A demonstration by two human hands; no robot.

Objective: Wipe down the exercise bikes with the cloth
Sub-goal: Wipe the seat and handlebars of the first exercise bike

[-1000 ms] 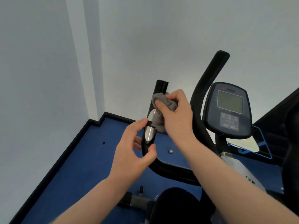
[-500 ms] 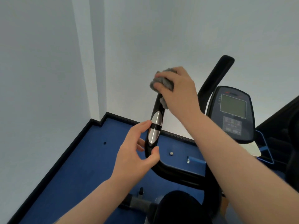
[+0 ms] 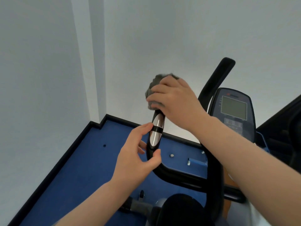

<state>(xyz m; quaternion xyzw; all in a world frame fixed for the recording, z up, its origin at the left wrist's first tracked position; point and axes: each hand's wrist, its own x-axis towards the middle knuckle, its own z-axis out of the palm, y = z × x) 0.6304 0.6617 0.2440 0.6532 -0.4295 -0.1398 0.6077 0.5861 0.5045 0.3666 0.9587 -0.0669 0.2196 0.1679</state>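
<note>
Fingers of the right hand curl over a crumpled grey cloth, which is bunched around the top end of the left black handlebar of the exercise bike, so the tip of the bar is hidden under fabric and palm. Lower on that same bar, the left hand holds loosely: its thumb rests against the near side of the black grip just below the oval silver pulse sensor, and its forefinger touches the far side level with the sensor's dark middle band; the remaining fingers are bent behind the bar. The right black handlebar rises bare, just beside the right wrist. Behind the right forearm stands the dark grey console with a greenish display. A rounded black saddle sits at the bottom edge, over a blue floor edged by a black skirting strip against pale walls.
</note>
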